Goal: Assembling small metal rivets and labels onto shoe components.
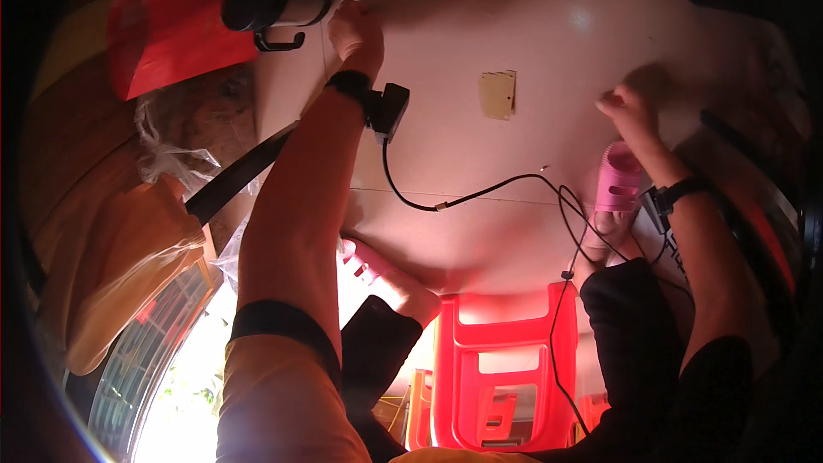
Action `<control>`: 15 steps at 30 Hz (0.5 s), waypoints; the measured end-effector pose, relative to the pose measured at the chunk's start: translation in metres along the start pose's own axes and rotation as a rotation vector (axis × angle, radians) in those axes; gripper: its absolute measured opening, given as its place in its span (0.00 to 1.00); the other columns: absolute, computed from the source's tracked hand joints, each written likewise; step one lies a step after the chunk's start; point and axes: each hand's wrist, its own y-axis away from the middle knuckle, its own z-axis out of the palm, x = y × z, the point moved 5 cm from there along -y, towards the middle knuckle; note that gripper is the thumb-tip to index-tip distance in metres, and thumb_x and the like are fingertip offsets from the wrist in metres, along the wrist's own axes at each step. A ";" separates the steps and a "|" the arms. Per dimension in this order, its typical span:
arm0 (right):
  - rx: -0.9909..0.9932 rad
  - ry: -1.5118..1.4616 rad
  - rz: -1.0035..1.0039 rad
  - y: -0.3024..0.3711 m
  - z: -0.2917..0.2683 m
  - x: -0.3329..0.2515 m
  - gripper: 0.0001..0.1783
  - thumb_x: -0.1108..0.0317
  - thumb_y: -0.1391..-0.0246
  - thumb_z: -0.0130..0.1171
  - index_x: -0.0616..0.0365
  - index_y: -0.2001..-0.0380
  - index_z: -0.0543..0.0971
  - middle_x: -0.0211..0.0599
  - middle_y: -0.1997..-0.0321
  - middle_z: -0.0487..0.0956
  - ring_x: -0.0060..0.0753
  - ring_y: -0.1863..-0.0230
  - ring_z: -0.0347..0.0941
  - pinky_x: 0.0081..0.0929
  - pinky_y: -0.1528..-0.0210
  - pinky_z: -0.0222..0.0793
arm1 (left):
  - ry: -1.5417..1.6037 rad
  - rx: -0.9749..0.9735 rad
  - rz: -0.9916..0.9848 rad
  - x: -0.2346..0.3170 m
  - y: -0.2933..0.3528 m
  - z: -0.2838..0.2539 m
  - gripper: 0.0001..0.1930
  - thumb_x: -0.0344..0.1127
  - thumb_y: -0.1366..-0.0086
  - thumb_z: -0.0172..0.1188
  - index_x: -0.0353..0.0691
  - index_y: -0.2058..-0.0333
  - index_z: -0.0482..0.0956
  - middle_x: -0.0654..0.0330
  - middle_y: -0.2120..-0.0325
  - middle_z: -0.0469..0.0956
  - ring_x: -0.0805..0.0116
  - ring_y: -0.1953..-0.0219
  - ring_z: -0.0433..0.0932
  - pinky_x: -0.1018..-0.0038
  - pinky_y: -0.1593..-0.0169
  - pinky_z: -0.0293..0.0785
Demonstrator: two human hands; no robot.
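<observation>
My left hand point(356, 33) is curled on the far left over the pale floor, close to a black and silver mug point(304, 2). Its fingers are folded, and what they hold, if anything, is hidden. On the right, my right hand point(633, 116) is closed with the thumb and fingertips together, just beyond a pink slipper point(618, 178); anything in the pinch is too small to make out. Between the hands, apart from both, lies a small stack of yellowish flat pieces point(497, 94). Each wrist wears a black band with a small black box.
A black cable point(480, 193) runs from the left wrist box across the floor to the right. A red plastic stool point(463, 369) stands near me. On the left are a red sheet point(180, 26), clear plastic wrap point(171, 154) and an orange-brown bag-like thing point(129, 266).
</observation>
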 end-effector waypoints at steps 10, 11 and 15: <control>0.093 0.029 -0.633 0.024 0.021 -0.180 0.08 0.75 0.56 0.57 0.54 0.71 0.73 0.38 0.69 0.75 0.45 0.67 0.75 0.39 0.67 0.72 | -0.429 0.014 0.131 0.021 0.010 -0.005 0.10 0.33 0.38 0.50 0.37 0.68 0.80 0.49 0.65 0.82 0.49 0.61 0.81 0.62 0.56 0.77; 0.075 0.109 -0.653 0.024 0.029 -0.188 0.10 0.75 0.57 0.58 0.54 0.68 0.73 0.38 0.65 0.74 0.43 0.64 0.75 0.38 0.63 0.72 | -0.565 0.014 0.237 0.026 0.011 -0.002 0.10 0.32 0.38 0.50 0.37 0.68 0.80 0.50 0.67 0.82 0.52 0.61 0.82 0.65 0.57 0.78; 0.193 0.256 -0.786 0.029 0.050 -0.189 0.16 0.72 0.58 0.59 0.54 0.61 0.73 0.37 0.56 0.72 0.39 0.54 0.72 0.38 0.53 0.70 | -0.854 -0.067 0.461 0.043 0.027 0.020 0.07 0.29 0.38 0.52 0.41 0.68 0.80 0.55 0.70 0.81 0.62 0.63 0.83 0.70 0.62 0.79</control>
